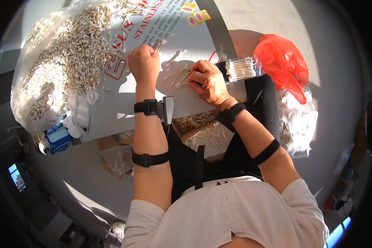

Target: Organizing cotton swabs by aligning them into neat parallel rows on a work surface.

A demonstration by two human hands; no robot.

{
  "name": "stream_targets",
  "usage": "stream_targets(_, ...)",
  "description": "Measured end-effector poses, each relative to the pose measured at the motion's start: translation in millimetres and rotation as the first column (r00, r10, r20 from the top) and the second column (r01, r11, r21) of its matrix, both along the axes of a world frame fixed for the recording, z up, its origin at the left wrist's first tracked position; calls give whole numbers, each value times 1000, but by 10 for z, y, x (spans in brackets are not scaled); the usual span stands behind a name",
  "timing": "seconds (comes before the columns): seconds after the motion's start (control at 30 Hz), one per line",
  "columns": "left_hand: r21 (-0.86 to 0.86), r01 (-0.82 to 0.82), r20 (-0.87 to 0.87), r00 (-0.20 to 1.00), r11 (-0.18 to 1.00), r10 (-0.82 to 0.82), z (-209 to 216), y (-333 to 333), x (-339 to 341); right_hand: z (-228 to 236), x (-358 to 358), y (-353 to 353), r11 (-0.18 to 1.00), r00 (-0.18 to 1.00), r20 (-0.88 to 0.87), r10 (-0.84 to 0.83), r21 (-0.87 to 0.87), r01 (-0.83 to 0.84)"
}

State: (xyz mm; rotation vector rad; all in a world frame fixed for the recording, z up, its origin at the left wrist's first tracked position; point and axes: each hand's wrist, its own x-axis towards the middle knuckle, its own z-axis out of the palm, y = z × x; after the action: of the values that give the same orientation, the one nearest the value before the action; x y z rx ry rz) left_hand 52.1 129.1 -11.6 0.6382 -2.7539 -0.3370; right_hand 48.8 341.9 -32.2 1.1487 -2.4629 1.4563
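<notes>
My left hand (144,62) is closed around a small bunch of cotton swabs (159,44), whose white tips stick out past the fingers. Over the grey tabletop, my right hand (208,82) has its fingers curled down by a few loose swabs (178,77); whether it grips one of them is hidden. Just right of that hand lies a clear pack of cotton swabs (240,68), lined up side by side. A large heap of loose swabs (70,53) spills from a clear plastic bag at the left.
A red plastic bag (283,62) sits at the right, above a clear bag of white items (297,120). Small yellow labels (198,17) lie at the table's far edge. Below the near edge stands a box of swabs (206,138). A blue-and-white bottle (58,138) is at the left corner.
</notes>
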Motion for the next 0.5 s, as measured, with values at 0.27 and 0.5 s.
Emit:
stream_targets(0.27,-65,196,-122,972,979,-202,-85,70,70,16,-5,11,1000,1000,-11,-1,6,1)
stream_targets(0.5,-23,260,-148,954,965,-260,62,107,52,-5,-20,12,1000,999,-32,1,-12,-1)
